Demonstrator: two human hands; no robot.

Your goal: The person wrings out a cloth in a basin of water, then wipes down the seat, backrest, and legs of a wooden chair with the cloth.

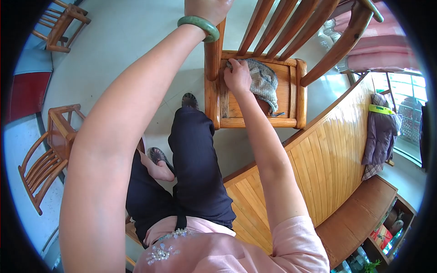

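Your right hand (pixel 237 75) is pressing a grey knitted cloth (pixel 264 82) onto the wooden slatted chair (pixel 255 111) seat; your left hand (pixel 207 9) is gripping its backrest post, where leaning could tip it.

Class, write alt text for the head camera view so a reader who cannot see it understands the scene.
Seen from above, a person's right hand presses a grey cloth onto the seat of a wooden chair, while the left hand, with a green bangle on its wrist, grips the chair's back post.
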